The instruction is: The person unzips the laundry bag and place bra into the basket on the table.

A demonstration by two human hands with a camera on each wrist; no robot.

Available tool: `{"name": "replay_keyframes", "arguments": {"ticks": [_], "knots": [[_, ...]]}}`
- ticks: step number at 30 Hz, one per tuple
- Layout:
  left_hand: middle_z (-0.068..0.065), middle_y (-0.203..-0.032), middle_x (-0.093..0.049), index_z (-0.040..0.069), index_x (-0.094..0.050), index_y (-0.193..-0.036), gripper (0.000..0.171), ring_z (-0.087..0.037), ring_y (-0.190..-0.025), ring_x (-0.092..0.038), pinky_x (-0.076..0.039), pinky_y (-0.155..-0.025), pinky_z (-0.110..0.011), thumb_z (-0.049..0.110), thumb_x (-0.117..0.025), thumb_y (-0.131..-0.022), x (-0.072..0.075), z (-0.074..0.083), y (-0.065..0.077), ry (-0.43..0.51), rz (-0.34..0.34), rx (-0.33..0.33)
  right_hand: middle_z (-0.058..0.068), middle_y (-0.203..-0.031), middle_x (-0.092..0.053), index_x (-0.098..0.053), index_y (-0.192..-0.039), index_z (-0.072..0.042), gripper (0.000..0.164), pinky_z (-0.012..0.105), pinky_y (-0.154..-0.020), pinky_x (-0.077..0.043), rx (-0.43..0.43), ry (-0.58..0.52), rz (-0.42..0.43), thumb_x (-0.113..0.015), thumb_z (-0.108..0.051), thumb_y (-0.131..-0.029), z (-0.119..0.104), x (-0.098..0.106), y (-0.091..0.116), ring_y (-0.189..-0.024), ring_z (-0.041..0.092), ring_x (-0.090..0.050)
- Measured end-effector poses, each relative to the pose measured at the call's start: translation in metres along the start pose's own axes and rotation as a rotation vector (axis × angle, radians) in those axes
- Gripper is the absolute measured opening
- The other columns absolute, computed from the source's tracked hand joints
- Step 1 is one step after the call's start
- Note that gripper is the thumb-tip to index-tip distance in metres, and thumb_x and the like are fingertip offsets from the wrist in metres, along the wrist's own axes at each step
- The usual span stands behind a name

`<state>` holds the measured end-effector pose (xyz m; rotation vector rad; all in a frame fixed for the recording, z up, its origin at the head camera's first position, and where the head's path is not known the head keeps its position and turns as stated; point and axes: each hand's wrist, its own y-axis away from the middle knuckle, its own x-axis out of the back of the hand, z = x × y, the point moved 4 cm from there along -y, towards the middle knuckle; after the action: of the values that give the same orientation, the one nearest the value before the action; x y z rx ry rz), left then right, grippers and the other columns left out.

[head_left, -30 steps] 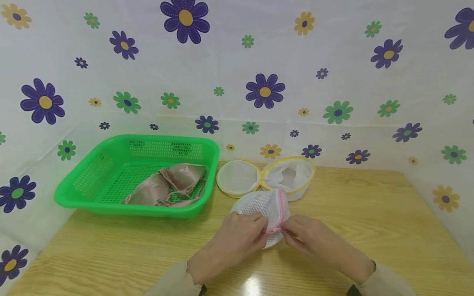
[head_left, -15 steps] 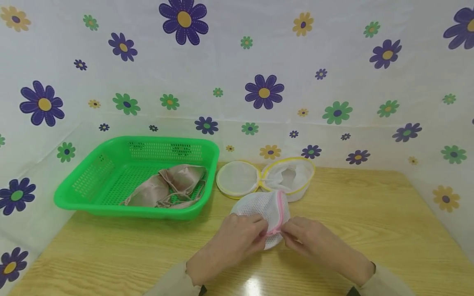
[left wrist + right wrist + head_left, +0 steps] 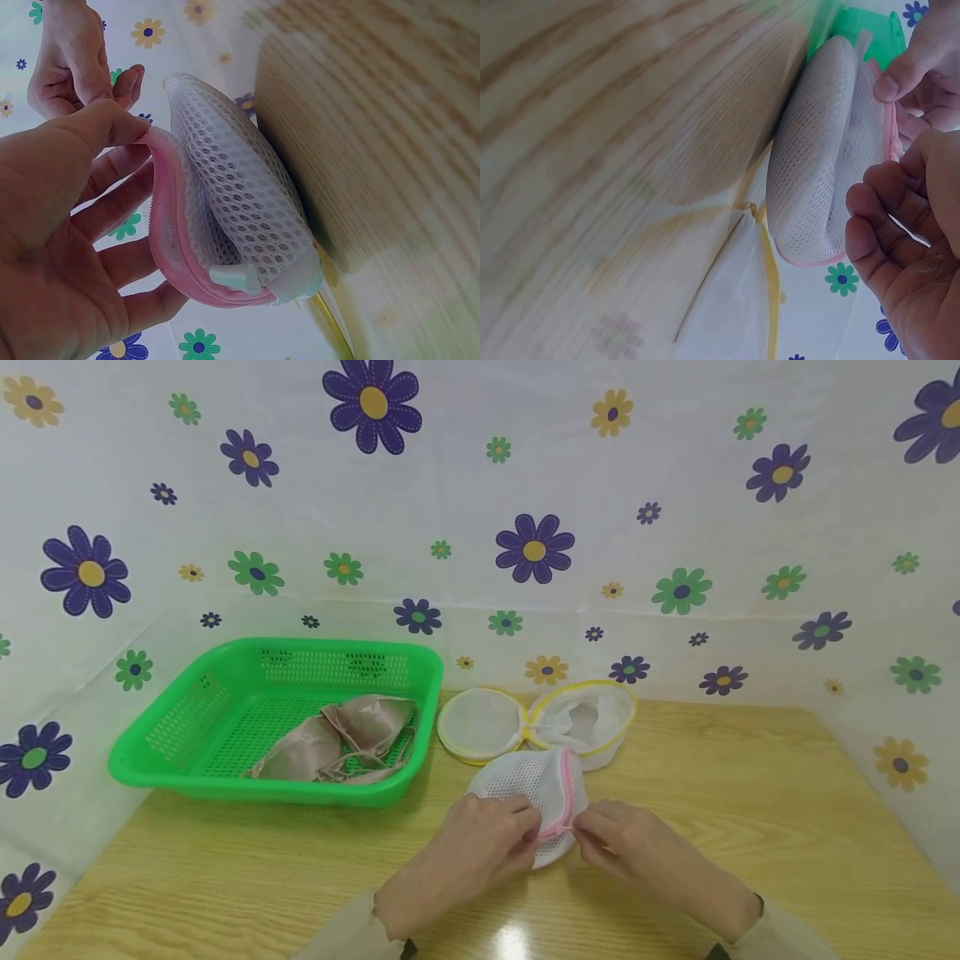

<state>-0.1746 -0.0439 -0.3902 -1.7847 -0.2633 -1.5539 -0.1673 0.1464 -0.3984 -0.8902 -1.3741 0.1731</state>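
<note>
A white mesh laundry bag (image 3: 517, 777) with a pink zipper (image 3: 171, 225) stands on edge on the table, its mouth partly parted. My left hand (image 3: 487, 835) pinches the zipper edge between thumb and forefinger, and its other fingers spread behind the pink band in the left wrist view. At the near end of the zipper, my right hand (image 3: 630, 835) pinches a small piece with curled fingers; those fingertips hide most of it. A white zipper end tab (image 3: 236, 277) shows at the bag's far end in the left wrist view.
Behind the bag lies an unfolded white mesh case (image 3: 483, 724) with yellow rims, its deeper half (image 3: 611, 752) on the right. To the left, a green plastic basket (image 3: 277, 787) holds a beige satin bra (image 3: 307, 747). A flowered sheet (image 3: 450, 485) hangs behind the wooden table (image 3: 735, 777).
My right fingertips have shifted slightly right, away from the zipper band. The left hand, bag, basket and case stay almost where they were.
</note>
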Motion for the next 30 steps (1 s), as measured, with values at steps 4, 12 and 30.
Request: {"name": "replay_keyframes", "arguments": {"ticks": [4,12,30], "knots": [[0.012,-0.073,-0.057,0.022,-0.058,-0.076,0.020,0.000,-0.058,-0.043,-0.026,-0.052,-0.018,0.023,-0.077,-0.082,-0.0011,-0.0008,0.0010,0.009,-0.018,0.004,-0.008,-0.081,-0.065,-0.069,-0.092,-0.011,0.011,0.008,-0.067,-0.048,-0.010,-0.004,-0.001,-0.059,-0.006,-0.096,0.0003,0.0001,0.0001,-0.071,-0.001,-0.056],[0.012,-0.073,-0.056,0.022,-0.057,-0.076,0.021,0.000,-0.058,-0.041,-0.028,-0.052,-0.018,0.024,-0.077,-0.083,-0.0022,-0.0020,0.0017,0.006,-0.033,-0.004,-0.009,-0.081,-0.065,-0.068,-0.092,-0.012,0.010,0.009,-0.067,-0.048,-0.024,0.002,-0.013,-0.061,-0.005,-0.095,-0.0001,0.0007,-0.0002,-0.072,-0.001,-0.056],[0.013,-0.073,-0.056,0.022,-0.059,-0.076,0.020,0.000,-0.058,-0.043,-0.031,-0.052,-0.019,0.025,-0.077,-0.084,-0.0021,-0.0012,0.0042,-0.016,-0.038,-0.028,-0.008,-0.084,-0.069,-0.069,-0.091,-0.012,0.013,0.013,-0.069,-0.052,-0.062,0.032,-0.012,-0.059,-0.009,-0.098,0.0029,0.0030,0.0044,-0.075,0.002,-0.063]]}}
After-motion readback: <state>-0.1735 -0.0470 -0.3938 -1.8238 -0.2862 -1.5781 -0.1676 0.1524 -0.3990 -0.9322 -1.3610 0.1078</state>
